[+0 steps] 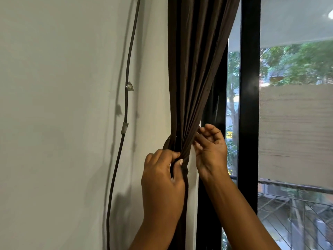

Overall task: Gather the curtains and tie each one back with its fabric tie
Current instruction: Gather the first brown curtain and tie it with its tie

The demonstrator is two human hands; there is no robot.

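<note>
A dark brown pleated fabric curtain [194,73] hangs between a pale painted wall [63,105] and a black-framed window [249,105], its folds drawn in to a narrow bunch low in the view. The left hand [162,177] is curled around that bunch, thumb and fingers pinching the gathered cloth where a band of the same brown fabric, the tie [166,143], loops out on the wall side. Whether the tie is fastened cannot be told. The right hand [210,150] sits just beside the bunch on the window side, fingers loosely bent, their tips touching the curtain's edge without closing on it. The two hands are near each other, the bunched cloth between them. On the wall to the left, a thin dark cable [126,105] runs top to bottom, fixed by a small pale clip [124,128]. Behind the curtain's right edge stands the black window upright; through the glass show green trees [297,64] and a metal balcony railing [297,190].
</note>
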